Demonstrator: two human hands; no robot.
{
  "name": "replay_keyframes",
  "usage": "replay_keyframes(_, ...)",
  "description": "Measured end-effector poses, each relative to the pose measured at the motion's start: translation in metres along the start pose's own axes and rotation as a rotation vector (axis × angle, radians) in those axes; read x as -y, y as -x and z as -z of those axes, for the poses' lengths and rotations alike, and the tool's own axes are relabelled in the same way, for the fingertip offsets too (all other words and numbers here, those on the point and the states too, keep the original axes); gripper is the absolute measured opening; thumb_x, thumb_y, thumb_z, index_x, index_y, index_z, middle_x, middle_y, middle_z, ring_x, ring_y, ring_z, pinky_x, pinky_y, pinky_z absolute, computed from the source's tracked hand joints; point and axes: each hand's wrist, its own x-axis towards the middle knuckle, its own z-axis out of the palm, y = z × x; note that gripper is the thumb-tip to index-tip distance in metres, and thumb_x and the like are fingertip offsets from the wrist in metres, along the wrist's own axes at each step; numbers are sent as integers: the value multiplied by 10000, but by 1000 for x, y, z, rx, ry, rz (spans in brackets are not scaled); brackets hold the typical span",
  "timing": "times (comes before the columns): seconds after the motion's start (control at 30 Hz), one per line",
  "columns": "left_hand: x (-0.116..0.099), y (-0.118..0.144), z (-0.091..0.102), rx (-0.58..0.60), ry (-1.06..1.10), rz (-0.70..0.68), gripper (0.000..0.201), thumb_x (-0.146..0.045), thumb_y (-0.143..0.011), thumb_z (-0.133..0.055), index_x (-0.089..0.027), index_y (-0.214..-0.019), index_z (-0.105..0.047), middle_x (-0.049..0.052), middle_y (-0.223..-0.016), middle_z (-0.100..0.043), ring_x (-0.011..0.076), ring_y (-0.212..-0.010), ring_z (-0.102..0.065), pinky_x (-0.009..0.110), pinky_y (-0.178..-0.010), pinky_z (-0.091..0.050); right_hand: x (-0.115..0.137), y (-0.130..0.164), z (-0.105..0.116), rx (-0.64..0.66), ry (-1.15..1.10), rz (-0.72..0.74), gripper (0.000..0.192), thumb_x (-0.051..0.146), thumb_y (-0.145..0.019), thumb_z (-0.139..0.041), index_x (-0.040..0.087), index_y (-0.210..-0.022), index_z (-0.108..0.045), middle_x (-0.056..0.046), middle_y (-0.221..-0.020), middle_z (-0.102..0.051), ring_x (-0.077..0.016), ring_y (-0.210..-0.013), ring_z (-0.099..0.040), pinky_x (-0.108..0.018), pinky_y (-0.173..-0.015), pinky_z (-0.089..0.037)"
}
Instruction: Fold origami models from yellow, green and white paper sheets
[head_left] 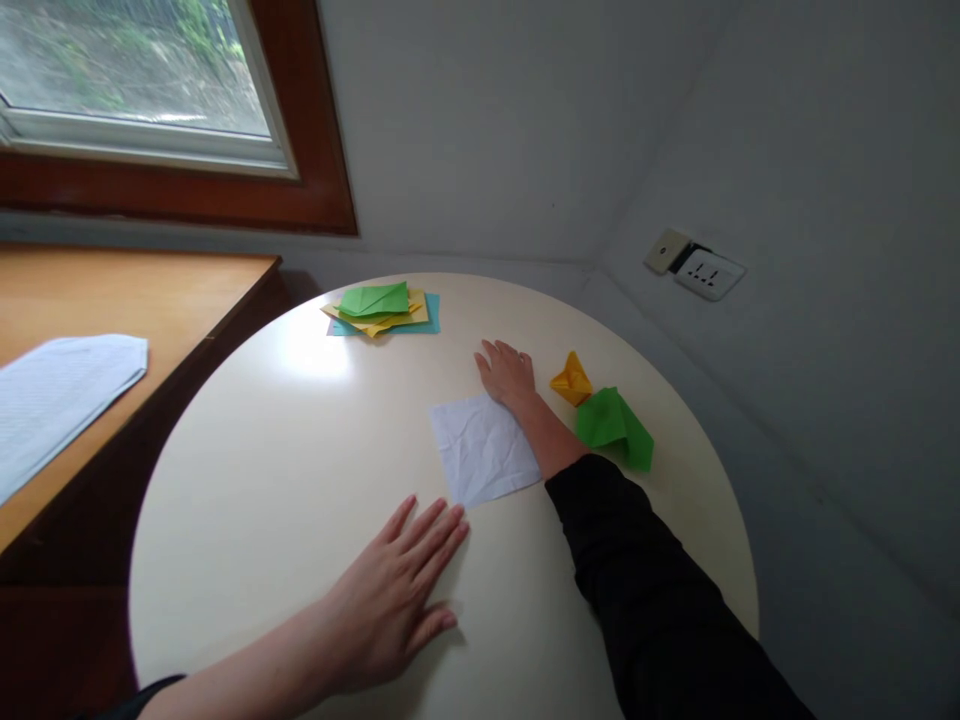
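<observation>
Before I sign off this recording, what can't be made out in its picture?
All in the head view:
- White paper: right side partly hidden by the right hand and forearm.
- Paper stack: lower sheets partly covered by those above; number unclear.
- Printed pages: cut off by the left edge; print too small to read.
- Table: cut off by the bottom edge.

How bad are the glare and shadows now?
Head view: glare washes out a patch of the round table beside the paper stack, but not the white sheet, whose creases show; soft shadow by the left hand; dim wall at right.
</observation>
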Motion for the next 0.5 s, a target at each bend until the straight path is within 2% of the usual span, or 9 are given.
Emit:
replay_keyframes(0.17,0,1,1,-8,11,-2,653,-457,-909,-295,-190,-1438,-20,93,-1484,-175,285,-1363,-170,512,-1108,-138,1,-3,4,-36,48,16,416,389,-932,-229,209,-1228,-460,-102,-1198,-559,-239,-1066,-491,-402,-885,-311)
replay_keyframes(0.5,-1,0,4,22,24,2,651,-455,-911,-288,-191,-1436,-7,84,-1486,-166,279,-1367,-159,517,-1108,-133,0,-10,5,-69,112,31,387,352,-934,-233,159,-1157,-484,-125,-1084,-602,-242,-996,-518,-372,-824,-322)
